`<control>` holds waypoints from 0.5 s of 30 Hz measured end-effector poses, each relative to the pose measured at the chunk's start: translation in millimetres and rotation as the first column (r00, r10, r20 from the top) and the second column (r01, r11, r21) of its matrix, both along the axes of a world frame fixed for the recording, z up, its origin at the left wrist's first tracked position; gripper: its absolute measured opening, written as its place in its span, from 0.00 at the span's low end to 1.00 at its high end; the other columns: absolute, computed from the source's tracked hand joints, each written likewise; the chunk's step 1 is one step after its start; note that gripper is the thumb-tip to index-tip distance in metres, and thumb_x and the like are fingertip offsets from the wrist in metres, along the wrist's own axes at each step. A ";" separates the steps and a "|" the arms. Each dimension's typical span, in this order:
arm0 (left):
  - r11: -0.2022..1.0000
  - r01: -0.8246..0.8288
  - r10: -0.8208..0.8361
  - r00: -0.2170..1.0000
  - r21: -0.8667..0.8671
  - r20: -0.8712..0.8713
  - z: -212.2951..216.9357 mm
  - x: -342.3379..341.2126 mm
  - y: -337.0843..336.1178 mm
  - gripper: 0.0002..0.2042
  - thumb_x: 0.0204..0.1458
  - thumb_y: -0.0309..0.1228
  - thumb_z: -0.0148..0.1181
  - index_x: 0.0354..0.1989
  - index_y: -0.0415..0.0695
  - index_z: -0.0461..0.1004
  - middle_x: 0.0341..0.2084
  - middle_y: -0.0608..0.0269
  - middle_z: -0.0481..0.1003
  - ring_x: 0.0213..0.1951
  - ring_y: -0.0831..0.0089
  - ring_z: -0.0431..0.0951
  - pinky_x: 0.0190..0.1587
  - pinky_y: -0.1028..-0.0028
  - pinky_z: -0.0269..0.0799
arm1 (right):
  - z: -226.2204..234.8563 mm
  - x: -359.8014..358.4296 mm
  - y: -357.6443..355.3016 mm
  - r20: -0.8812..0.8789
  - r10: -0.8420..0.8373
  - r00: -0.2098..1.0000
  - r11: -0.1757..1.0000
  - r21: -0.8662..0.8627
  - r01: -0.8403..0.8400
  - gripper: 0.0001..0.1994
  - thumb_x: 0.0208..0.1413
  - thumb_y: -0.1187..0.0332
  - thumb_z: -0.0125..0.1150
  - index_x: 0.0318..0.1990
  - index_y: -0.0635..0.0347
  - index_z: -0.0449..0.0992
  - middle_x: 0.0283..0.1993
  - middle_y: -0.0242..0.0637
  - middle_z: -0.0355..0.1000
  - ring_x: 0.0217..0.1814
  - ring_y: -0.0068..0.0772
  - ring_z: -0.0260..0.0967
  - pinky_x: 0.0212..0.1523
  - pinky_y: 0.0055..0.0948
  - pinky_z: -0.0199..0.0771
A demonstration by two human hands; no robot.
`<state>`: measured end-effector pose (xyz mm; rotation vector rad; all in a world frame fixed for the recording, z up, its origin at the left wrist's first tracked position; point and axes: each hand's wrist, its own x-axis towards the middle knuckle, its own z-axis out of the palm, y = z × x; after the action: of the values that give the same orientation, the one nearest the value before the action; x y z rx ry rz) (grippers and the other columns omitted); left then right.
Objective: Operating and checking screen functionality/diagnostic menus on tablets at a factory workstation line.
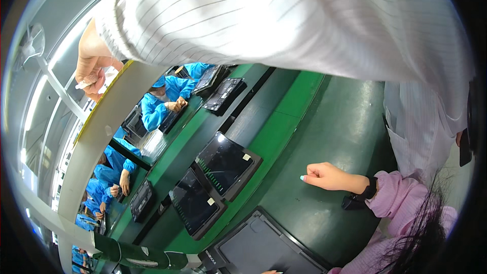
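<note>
My right arm, in a white striped sleeve (213,15), crosses the top of the tilted view to the upper left. There my right hand (95,68) is raised with its fingers curled into a pinch; a small pale bit shows at the fingertips, too small to name. Beside it runs a white overhead beam (104,124) with a yellow edge; I cannot tell whether they touch. My left hand is not in view. A co-worker's closed hand (327,176), with a black wristband and pink sleeve (398,193), is over the dark green bench (335,122).
A large dark flat-screen device (258,246) lies at the lower edge, near more of the co-worker's fingers (271,272). Two black tablet-like panels (225,162) (193,205) rest in trays on the green line. Several co-workers in blue (167,99) sit across it.
</note>
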<state>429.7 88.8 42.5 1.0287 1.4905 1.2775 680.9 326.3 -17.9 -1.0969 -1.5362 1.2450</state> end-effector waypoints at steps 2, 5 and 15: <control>1.000 -0.001 0.001 1.000 0.003 -0.029 -1.5 5.8 8.7 0.11 0.62 0.33 0.41 0.41 0.40 0.68 0.32 0.63 0.72 0.36 0.77 0.70 0.43 0.79 0.66 | -1.4 3.7 3.0 -0.004 -0.002 1.000 1.000 0.006 0.002 0.19 0.56 0.61 0.54 0.19 0.58 0.57 0.14 0.29 0.52 0.18 0.21 0.47 0.19 0.28 0.51; 1.000 0.000 0.000 0.999 0.000 -0.046 -6.7 8.7 16.1 0.12 0.62 0.33 0.41 0.41 0.40 0.69 0.32 0.62 0.72 0.36 0.76 0.70 0.43 0.79 0.66 | -4.0 7.4 8.1 -0.016 0.009 1.000 1.000 0.008 -0.009 0.19 0.56 0.60 0.54 0.19 0.59 0.57 0.14 0.30 0.52 0.18 0.22 0.48 0.19 0.28 0.51; 1.000 -0.005 0.005 0.997 0.002 -0.072 -18.9 15.2 25.8 0.12 0.62 0.34 0.41 0.41 0.39 0.69 0.32 0.62 0.72 0.36 0.76 0.70 0.43 0.79 0.66 | -13.0 15.6 23.1 0.021 0.020 1.000 0.999 0.025 -0.020 0.19 0.56 0.59 0.54 0.19 0.59 0.57 0.14 0.32 0.53 0.18 0.24 0.48 0.19 0.30 0.52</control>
<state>444.9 114.7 23.7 1.0826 1.5473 1.2577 696.5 349.4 -30.9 -1.0840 -1.5781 1.2276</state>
